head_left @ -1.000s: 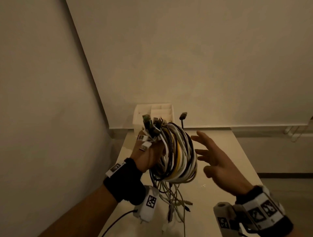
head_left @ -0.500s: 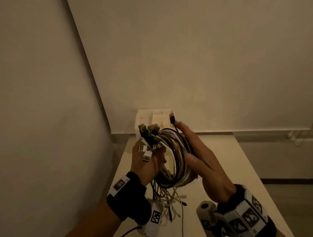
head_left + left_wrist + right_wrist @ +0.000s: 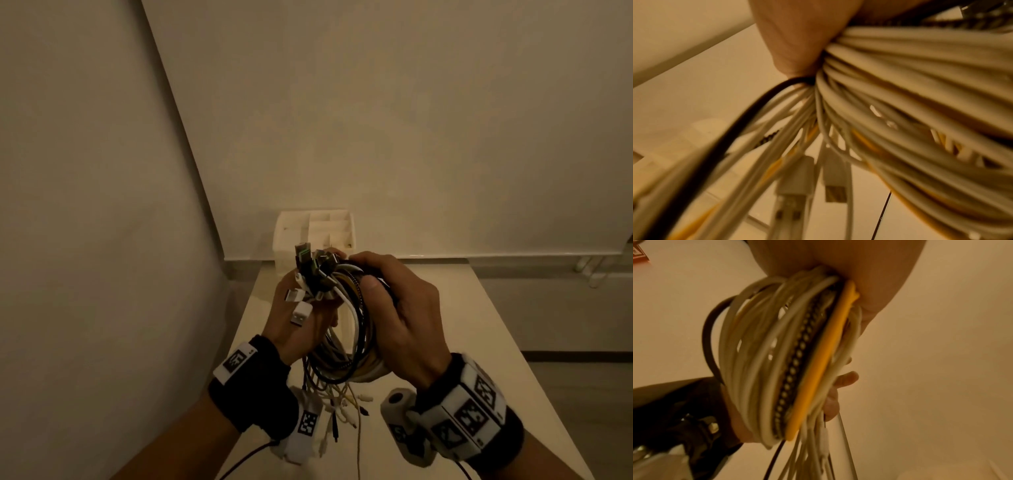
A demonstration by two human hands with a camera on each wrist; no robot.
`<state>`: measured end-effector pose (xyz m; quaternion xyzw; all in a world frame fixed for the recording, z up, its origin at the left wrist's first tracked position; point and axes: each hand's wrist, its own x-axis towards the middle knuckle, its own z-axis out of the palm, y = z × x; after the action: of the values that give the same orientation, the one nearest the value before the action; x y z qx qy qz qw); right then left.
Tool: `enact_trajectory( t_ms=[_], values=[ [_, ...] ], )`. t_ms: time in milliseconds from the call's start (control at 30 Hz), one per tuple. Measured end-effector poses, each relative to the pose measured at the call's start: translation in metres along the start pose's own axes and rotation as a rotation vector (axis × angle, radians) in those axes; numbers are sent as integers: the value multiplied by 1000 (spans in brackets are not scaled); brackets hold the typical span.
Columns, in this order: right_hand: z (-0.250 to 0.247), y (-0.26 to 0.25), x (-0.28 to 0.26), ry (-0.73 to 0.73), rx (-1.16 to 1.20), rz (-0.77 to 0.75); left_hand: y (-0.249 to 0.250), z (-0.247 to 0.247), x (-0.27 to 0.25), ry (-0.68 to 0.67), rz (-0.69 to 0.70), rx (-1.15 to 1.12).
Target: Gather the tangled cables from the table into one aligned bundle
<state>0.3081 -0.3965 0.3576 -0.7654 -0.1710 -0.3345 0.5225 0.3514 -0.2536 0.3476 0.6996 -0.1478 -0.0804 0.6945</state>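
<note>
A coiled cable bundle (image 3: 352, 329) of white, black, yellow and braided cables is held up over the table (image 3: 445, 342) between both hands. My left hand (image 3: 301, 308) grips its left side, where several plug ends (image 3: 310, 265) stick up. My right hand (image 3: 394, 305) wraps the coil's right side, thumb pressed on top. Loose cable tails (image 3: 339, 407) with small plugs hang from the bundle to the tabletop. The left wrist view shows white strands and USB plugs (image 3: 835, 175) fanning out below my palm. In the right wrist view the yellow cable (image 3: 824, 360) lies against my palm.
A white compartment organizer (image 3: 313, 236) stands at the table's far end against the wall. Another wall runs close along the table's left edge. The floor shows off the right side, with a white pipe fitting (image 3: 596, 270) by the far wall.
My right hand, open and apart from the coil a second ago, has closed onto its right side and now grips it. The bundle has come lower and nearer to me.
</note>
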Motion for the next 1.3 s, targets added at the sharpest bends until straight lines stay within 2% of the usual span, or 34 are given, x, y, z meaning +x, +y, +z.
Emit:
enact_trajectory(
  t_ms=[100,133,200,300,367,433,500,567,633,700,767,833,867,933,1033,1100,1300],
  values=[
    [-2,0,1,44,26,14,12,1,5,58,104,109],
    [-3,1,2,57,30,16,15,0,7,63,133,80],
    [-3,2,2,77,17,27,18,1,8,-23,173,-1],
    [0,1,3,99,28,64,20,3,5,-56,186,102],
    [-1,1,5,63,59,117,21,3,3,-41,147,185],
    [-9,5,7,-25,130,216,14,-3,4,-33,34,106],
    [-20,10,6,-106,307,310,5,-10,13,32,-19,50],
    [-27,21,2,-68,520,400,11,-10,19,107,-53,27],
    [-28,36,-7,-18,601,507,18,-11,31,206,-88,-66],
    [-22,44,-17,-85,525,605,25,-12,42,315,-153,-263],
    [-9,39,-22,-282,411,631,29,-9,46,349,-167,-380],
    [8,31,-24,-474,231,561,29,-3,46,385,-151,-426],
    [16,28,-24,-504,117,531,29,1,44,388,-148,-436],
    [25,22,-22,-446,-40,499,30,5,42,391,-157,-481],
    [35,23,-24,-348,-49,499,29,4,40,457,-113,-510],
    [43,27,-27,-305,-74,510,28,4,38,467,-145,-539],
    [49,26,-38,-359,-99,538,14,2,40,522,-158,-546]
  ],
)
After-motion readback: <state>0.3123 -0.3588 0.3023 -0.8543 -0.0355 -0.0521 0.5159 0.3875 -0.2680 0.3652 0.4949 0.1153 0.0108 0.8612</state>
